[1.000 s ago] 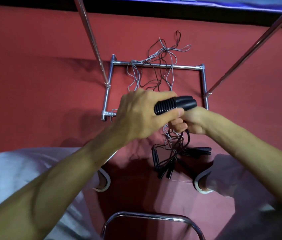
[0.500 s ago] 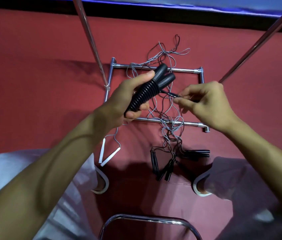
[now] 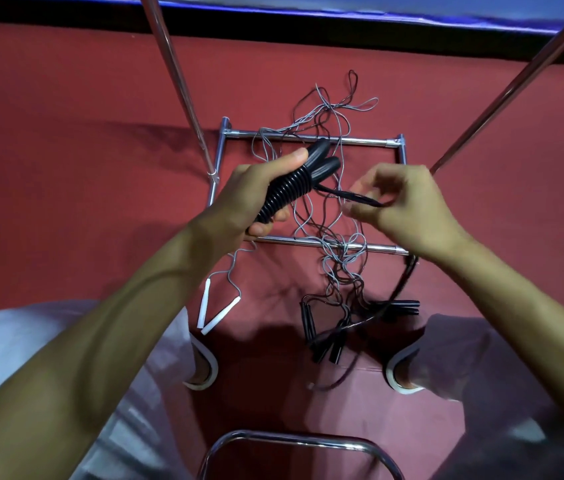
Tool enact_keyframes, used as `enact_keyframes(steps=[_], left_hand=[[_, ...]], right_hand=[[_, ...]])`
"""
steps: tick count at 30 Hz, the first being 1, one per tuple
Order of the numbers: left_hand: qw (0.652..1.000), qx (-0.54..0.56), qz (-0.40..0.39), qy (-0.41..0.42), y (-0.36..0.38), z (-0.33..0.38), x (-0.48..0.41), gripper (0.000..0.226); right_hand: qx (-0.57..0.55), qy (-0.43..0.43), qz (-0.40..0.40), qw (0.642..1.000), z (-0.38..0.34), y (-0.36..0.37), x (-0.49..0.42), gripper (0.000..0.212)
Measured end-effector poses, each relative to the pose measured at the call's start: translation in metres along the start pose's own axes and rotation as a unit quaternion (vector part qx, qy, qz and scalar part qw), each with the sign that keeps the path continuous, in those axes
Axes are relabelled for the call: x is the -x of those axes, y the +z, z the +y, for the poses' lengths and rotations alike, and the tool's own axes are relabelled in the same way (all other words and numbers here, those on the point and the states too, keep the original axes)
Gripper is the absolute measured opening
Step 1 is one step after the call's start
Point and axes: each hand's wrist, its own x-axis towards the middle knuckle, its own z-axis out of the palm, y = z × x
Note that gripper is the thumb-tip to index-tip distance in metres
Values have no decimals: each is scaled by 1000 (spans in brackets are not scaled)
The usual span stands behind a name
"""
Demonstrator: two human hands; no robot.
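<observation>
Red carpet [image 3: 66,174] and chrome frame [image 3: 363,142] lie below 2 held handles [image 3: 294,188].

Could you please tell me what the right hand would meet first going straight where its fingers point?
Probably the handles in the left hand; the cords between look lower, though depth is unclear.

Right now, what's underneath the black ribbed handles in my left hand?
Tangled grey and black cords draped over a chrome frame on red floor. The left hand covers the handles' lower ends and part of the frame.
</observation>
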Motion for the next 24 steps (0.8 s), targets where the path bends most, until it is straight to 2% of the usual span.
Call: enact_keyframes(steps=[2, 3, 5, 6, 7, 8, 9, 10, 11, 12, 14, 17, 19, 21, 24], left_hand=[[1000, 17, -8, -12, -3, -2, -3, 45], [999, 28, -16, -17, -4, -1, -3, 44], [998, 40, -33, -30, -7, 0, -3, 46], [998, 39, -38, -36, -8, 1, -3, 47], [998, 35, -37, -41, -7, 2, -2, 47], [998, 24, -25, -43, -6, 3, -1, 47], [999, 7, -5, -39, -3, 3, 0, 46], [999, -16, 20, -25, 1, 2, 0, 45], [998, -41, 48, -5, 5, 0, -1, 47], [995, -64, 74, 17, 8, -2, -3, 50], [990, -92, 102, 38, 10, -5, -5, 56], [986, -119, 105, 46, 8, -7, -7, 63], [978, -166, 109, 59, 8, -10, -6, 74], [962, -232, 122, 75, 11, -15, -5, 70], [932, -326, 136, 83, 17, -16, 0, 45]], right_hand=[[148, -144, 58, 977, 4, -1, 2, 8], [195, -181, 73, 961, 5, -2, 3, 7], [248, -179, 76, 949, 4, -2, 2, 17], [227, -143, 51, 962, 3, -2, 2, 23], [144, -66, -2, 987, 0, -3, 0, 26], [-3, 44, -79, 996, -3, -5, -3, 27], [-174, 171, -165, 956, -7, -9, -6, 25], [-307, 272, -220, 885, -10, -13, -8, 21], [-380, 322, -246, 832, -9, -17, -9, 17], [-406, 336, -253, 811, -6, -17, -11, 16], [-386, 324, -256, 825, -6, -11, -10, 19], [-244, 232, -222, 915, -6, -4, -8, 29], [-158, 154, -197, 955, -8, -5, -9, 32], [-130, 127, -188, 965, -10, -6, -9, 37], [-139, 152, -184, 961, -10, -1, -8, 38]])
